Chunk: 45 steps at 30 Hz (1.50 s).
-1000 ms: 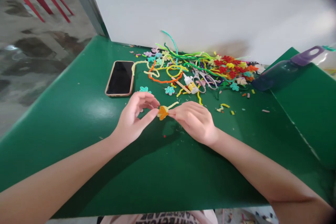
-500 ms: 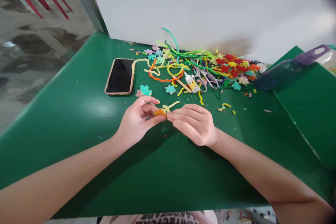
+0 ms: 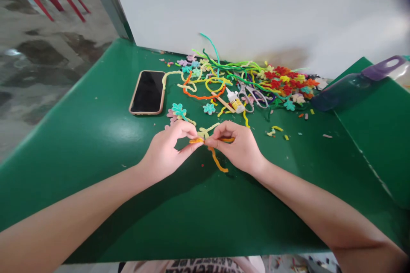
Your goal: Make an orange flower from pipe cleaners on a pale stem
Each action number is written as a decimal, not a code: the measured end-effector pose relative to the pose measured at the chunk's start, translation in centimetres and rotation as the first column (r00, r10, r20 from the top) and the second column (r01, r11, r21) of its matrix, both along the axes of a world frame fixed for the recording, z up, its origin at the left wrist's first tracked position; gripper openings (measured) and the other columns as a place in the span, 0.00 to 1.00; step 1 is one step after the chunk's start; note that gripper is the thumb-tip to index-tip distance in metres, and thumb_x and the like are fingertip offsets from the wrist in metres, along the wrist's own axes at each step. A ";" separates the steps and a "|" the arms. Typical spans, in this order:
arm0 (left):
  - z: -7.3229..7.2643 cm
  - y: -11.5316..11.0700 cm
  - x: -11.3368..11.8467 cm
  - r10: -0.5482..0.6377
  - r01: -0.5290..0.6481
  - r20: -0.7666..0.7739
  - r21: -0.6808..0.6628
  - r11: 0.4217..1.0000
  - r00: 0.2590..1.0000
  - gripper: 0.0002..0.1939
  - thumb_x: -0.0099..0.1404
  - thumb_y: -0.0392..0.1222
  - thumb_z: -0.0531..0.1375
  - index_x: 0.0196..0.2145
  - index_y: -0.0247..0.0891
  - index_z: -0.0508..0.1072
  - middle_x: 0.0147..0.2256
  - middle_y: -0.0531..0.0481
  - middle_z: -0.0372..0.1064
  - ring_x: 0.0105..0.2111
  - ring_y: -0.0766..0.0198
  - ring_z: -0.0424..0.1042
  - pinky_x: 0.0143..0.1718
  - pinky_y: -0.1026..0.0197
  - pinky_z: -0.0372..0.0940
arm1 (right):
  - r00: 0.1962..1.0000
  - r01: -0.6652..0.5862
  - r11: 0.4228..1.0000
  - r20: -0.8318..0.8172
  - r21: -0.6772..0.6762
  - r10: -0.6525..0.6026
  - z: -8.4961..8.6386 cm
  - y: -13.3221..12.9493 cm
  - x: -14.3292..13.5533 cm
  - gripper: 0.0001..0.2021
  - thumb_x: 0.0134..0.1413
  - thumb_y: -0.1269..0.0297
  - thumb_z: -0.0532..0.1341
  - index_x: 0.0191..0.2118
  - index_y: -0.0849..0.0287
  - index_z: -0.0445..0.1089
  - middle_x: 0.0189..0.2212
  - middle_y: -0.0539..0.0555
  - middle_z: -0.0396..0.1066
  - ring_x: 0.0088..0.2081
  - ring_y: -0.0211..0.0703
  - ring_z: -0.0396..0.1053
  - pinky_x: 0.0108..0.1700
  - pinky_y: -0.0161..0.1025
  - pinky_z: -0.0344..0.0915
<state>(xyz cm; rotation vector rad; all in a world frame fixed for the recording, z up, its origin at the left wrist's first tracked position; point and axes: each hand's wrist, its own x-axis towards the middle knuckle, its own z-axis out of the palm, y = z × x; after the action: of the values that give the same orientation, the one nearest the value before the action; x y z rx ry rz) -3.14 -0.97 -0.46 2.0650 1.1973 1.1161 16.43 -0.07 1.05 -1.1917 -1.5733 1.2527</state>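
Observation:
Between my two hands is an orange pipe cleaner [image 3: 219, 162], bunched at its left part, with one loose end curving down toward the table and another passing by my right fingers. My left hand [image 3: 171, 145] pinches the bunched part between thumb and fingertips. Closed on the same pipe cleaner, just to the right, is my right hand [image 3: 238, 145]. A pale yellow pipe cleaner piece [image 3: 209, 129] shows right behind the fingertips. Beyond my left hand lie a turquoise pipe cleaner flower [image 3: 178, 110] and a pink one [image 3: 172, 115], partly covered. A light blue flower [image 3: 209, 108] lies farther right.
A phone [image 3: 147, 93] lies at the left. Toward the wall are a glue bottle [image 3: 236, 103], scissors [image 3: 251, 97], green pipe cleaners [image 3: 224, 66] and a pile of red flowers [image 3: 282, 81]. A bottle with a purple lid [image 3: 349, 83] lies at right. Small scraps dot the green table [image 3: 179, 217].
My right hand has turned and its fingers have curled into a pinch. The orange pipe cleaner's loose ends now show below and beside it. My left fingers have closed more tightly.

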 end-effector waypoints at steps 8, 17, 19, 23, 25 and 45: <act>-0.1 0.1 -0.1 -0.042 0.042 0.036 -0.015 0.999 0.998 0.07 0.62 0.40 0.63 0.36 0.42 0.67 0.34 0.51 0.74 0.35 0.61 0.76 0.37 0.60 0.70 | 0.920 -0.239 0.741 -0.390 -0.628 -0.033 -0.4 0.9 0.1 0.21 0.27 0.63 0.76 0.24 0.61 0.63 0.24 0.51 0.76 0.22 0.32 0.72 0.23 0.27 0.65; -0.5 1.4 -0.2 0.070 0.111 0.394 -0.420 0.901 0.916 0.19 0.55 0.41 0.68 0.41 0.43 0.65 0.31 0.54 0.74 0.30 0.64 0.76 0.35 0.63 0.71 | 0.913 -0.216 0.807 -0.407 -0.550 -0.032 -0.7 0.8 -0.1 0.18 0.35 0.66 0.74 0.31 0.61 0.66 0.25 0.50 0.76 0.27 0.33 0.75 0.28 0.27 0.67; -0.6 1.6 -0.1 0.087 0.133 0.417 -0.470 0.873 0.905 0.18 0.54 0.40 0.69 0.40 0.42 0.66 0.29 0.55 0.73 0.29 0.65 0.76 0.34 0.64 0.70 | 0.910 -0.230 0.820 -0.414 -0.524 -0.009 -0.9 0.8 -0.1 0.17 0.35 0.67 0.74 0.31 0.62 0.67 0.25 0.49 0.75 0.28 0.33 0.74 0.28 0.27 0.66; -0.4 1.5 0.2 0.126 0.146 0.480 -0.490 0.859 0.868 0.16 0.56 0.41 0.68 0.39 0.40 0.67 0.32 0.53 0.73 0.33 0.65 0.76 0.37 0.63 0.71 | 0.931 -0.152 0.888 -0.365 -0.435 -0.020 -1.2 0.7 -0.2 0.16 0.37 0.66 0.73 0.31 0.61 0.66 0.25 0.48 0.75 0.28 0.33 0.74 0.29 0.28 0.68; -0.3 1.5 0.3 0.156 0.118 0.511 -0.464 0.878 0.845 0.12 0.59 0.43 0.65 0.39 0.39 0.68 0.35 0.51 0.73 0.36 0.63 0.75 0.39 0.61 0.71 | 0.957 -0.051 0.952 -0.288 -0.302 -0.040 -1.1 0.5 -0.2 0.15 0.39 0.66 0.72 0.31 0.61 0.66 0.26 0.49 0.76 0.30 0.35 0.75 0.33 0.30 0.71; -0.8 1.1 0.7 0.128 0.281 0.610 -0.529 0.801 0.782 0.12 0.56 0.40 0.67 0.37 0.35 0.72 0.35 0.52 0.74 0.36 0.64 0.77 0.43 0.61 0.72 | 0.931 -0.127 0.606 0.306 0.785 -0.201 -1.3 -0.3 0.4 0.06 0.54 0.74 0.63 0.37 0.57 0.68 0.33 0.51 0.78 0.34 0.40 0.76 0.37 0.37 0.72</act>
<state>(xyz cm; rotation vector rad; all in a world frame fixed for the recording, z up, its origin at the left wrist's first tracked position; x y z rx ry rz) -2.47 0.17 -1.28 1.1073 0.9313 1.0692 16.83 -0.42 -0.27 -0.8475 -2.0406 0.1551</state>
